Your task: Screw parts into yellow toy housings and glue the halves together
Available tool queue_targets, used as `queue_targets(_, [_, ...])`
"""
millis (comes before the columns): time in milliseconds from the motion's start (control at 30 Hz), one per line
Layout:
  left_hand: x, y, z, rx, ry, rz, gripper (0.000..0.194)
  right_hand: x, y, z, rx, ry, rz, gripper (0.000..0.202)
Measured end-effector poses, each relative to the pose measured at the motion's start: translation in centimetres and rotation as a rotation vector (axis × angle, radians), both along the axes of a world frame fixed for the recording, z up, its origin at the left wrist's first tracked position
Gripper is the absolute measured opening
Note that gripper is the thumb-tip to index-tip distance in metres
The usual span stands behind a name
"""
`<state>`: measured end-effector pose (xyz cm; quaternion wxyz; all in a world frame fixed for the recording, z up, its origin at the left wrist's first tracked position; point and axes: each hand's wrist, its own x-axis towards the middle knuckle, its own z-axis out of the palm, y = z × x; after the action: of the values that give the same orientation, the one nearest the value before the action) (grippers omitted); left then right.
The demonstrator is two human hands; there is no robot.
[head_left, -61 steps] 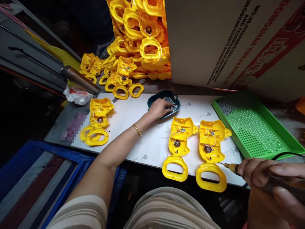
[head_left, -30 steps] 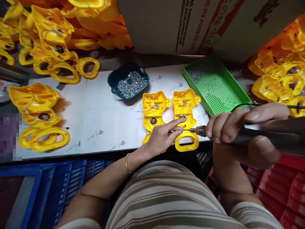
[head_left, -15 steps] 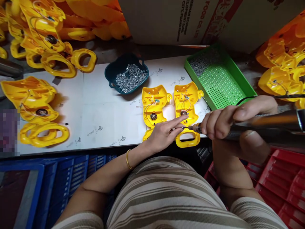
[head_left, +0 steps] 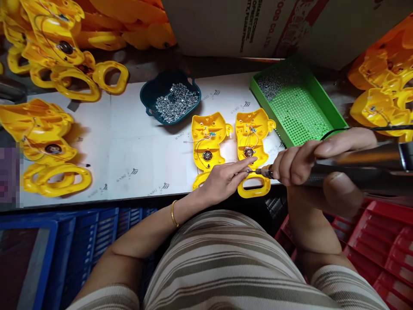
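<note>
My right hand (head_left: 309, 161) is wrapped round a dark electric screwdriver (head_left: 364, 172) pointing left, its thin bit (head_left: 254, 171) level above a yellow plastic half-shell (head_left: 253, 129). My left hand (head_left: 222, 181) reaches in from the left. Its fingertips pinch a small silver screw (head_left: 248, 171) at the bit's tip, while the index finger stretches over the lower part of that shell. Inside the shell lie wires and a round speaker (head_left: 248, 152). A similar half-shell (head_left: 209, 133) lies to its left, its ring-shaped lower end partly hidden by my left hand.
A dark teal basket (head_left: 146, 97) holds many silver screws; a green perforated tray (head_left: 322, 103) holds more. Yellow shells (head_left: 48, 129) lie at left, with others piled behind and at right. A cardboard box (head_left: 219, 26) stands behind. Blue crates (head_left: 74, 241) and red crates (head_left: 380, 241) flank my body.
The view has shifted slightly. My hands and the screwdriver keep nearly the same place at the right-hand shell, the bit still meeting my left fingertips.
</note>
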<state>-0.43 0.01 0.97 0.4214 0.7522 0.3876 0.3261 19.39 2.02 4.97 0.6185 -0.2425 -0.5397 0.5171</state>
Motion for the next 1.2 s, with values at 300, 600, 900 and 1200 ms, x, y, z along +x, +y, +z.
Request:
queue_targets(300, [0.0,-0.2,0.4,0.031,0.007,-0.050,0.047,-0.7,-0.5,3.1,0.022,-0.057,0.042,0.023])
queue_targets(600, [-0.3,-1.8,0.9,0.591,0.406,-0.027,0.030,-1.2,1.5,1.8,0.138,0.003,-0.098,0.021])
queue_targets(900, [0.9,-2.6,-0.2,0.558,0.623,-0.237,0.064,-3.4,2.2,-1.6,0.044,-0.112,-0.253,0.024])
queue_targets(1200, [1.6,-2.5,-1.4,0.633,0.574,-0.175,0.032,-3.6,2.3,-1.4,0.047,-0.123,-0.229,0.022])
